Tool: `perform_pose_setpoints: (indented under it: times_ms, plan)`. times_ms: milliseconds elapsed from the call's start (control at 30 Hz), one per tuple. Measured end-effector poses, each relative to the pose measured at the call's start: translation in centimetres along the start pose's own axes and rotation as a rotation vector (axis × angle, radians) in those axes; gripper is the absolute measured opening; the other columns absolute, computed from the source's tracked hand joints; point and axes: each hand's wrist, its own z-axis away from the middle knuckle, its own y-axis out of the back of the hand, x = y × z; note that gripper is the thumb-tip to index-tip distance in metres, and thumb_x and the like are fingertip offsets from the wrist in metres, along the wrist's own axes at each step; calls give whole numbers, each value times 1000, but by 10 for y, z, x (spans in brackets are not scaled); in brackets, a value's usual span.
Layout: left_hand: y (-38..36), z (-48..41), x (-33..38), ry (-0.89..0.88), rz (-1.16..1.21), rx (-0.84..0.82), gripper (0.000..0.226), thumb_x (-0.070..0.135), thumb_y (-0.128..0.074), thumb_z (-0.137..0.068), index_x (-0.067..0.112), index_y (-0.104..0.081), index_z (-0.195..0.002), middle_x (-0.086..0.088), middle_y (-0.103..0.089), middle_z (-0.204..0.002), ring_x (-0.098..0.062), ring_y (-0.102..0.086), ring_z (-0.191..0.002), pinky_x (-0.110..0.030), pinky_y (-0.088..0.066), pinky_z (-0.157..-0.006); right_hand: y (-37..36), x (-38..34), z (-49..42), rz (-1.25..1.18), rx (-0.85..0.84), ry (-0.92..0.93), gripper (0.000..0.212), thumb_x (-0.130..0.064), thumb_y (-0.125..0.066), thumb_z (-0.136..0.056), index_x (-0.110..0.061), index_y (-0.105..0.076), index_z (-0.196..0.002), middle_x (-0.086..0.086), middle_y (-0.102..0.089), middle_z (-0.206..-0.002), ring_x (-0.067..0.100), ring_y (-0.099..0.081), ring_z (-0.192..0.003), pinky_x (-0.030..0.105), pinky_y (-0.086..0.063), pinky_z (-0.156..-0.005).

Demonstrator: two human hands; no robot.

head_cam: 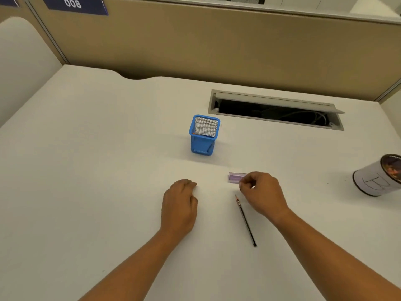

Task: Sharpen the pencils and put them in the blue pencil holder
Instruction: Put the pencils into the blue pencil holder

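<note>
A blue mesh pencil holder (204, 135) stands upright mid-table, with a pencil leaning inside it. A dark pencil (245, 220) lies on the white table, its red-tipped end pointing away from me. A small purple sharpener (235, 177) sits just beyond that end. My right hand (262, 194) is curled, its fingertips closed on the sharpener's right end, which they hide. My left hand (180, 205) rests palm down on the table left of the pencil, fingers bent, holding nothing.
An open cable hatch (275, 110) is cut into the table behind the holder. A white cylindrical can (377, 177) lies at the right edge. A tan partition wall (217, 44) closes the back of the white table (86, 170).
</note>
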Motion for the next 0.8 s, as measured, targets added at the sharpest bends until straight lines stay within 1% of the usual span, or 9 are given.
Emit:
perform_pose_setpoints:
  times_ms: [67,133,200,333,433,533,633,700,800]
  plan:
    - [-9,14,0,-30,-83,-32,42,7,-56,-92,7,-56,-135,-9,-53,-145,-29,-42,-139,-44,-34,-113,-7,13,16,12,-4,-28,4,-24,-67,-80,-25,-71,-80,-11,-70,-72,13,-67,-71,26,-51,-63]
    - [-16,21,-2,-83,-186,-63,48,18,-47,-99,9,-42,-146,-5,-36,-157,-23,-27,-147,-41,-22,-120,-13,21,27,33,-7,-46,9,-32,-71,-80,-26,-69,-86,-13,-69,-74,10,-66,-73,26,-50,-66]
    - [-19,23,-4,-96,-220,-84,52,22,-42,-101,10,-33,-151,-4,-27,-161,-21,-21,-149,-38,-15,-122,-17,27,34,59,-16,-53,16,-34,-73,-80,-24,-69,-92,-13,-68,-76,11,-66,-73,28,-54,-68]
    - [-21,23,-4,-91,-234,-99,54,23,-37,-102,10,-25,-153,-4,-19,-163,-18,-14,-150,-34,-10,-122,-21,27,43,121,-37,-49,24,-33,-69,-82,-25,-67,-105,-12,-69,-81,16,-67,-78,34,-57,-72]
    - [-21,24,-4,-77,-221,-89,53,24,-35,-103,11,-24,-153,-2,-17,-163,-16,-12,-151,-31,-7,-122,-21,23,45,173,-41,-10,32,-29,-64,-83,-30,-63,-115,-13,-71,-84,18,-67,-81,31,-54,-69]
    - [-21,25,-3,-71,-210,-85,53,24,-34,-103,12,-22,-154,-1,-16,-164,-14,-11,-151,-29,-6,-122,-11,16,43,127,1,11,28,-29,-66,-81,-30,-68,-109,-15,-69,-81,13,-65,-73,28,-52,-65]
    - [-21,26,-2,-64,-191,-72,53,22,-36,-102,12,-25,-153,0,-18,-163,-14,-12,-150,-29,-6,-121,8,0,32,-31,62,48,19,-23,-68,-79,-28,-74,-96,-15,-69,-78,10,-65,-66,26,-52,-63]
    - [-20,25,-2,-62,-188,-68,53,22,-37,-102,12,-26,-153,0,-19,-163,-13,-12,-150,-28,-7,-121,26,-18,22,-143,97,74,13,-18,-70,-78,-28,-73,-86,-14,-70,-76,7,-67,-66,23,-49,-61]
    - [-22,27,-5,-61,-185,-73,53,24,-37,-102,13,-28,-153,2,-20,-162,-12,-12,-150,-28,-8,-122,50,-48,6,-256,134,106,13,-12,-73,-80,-24,-71,-84,-5,-73,-78,13,-71,-72,26,-57,-66]
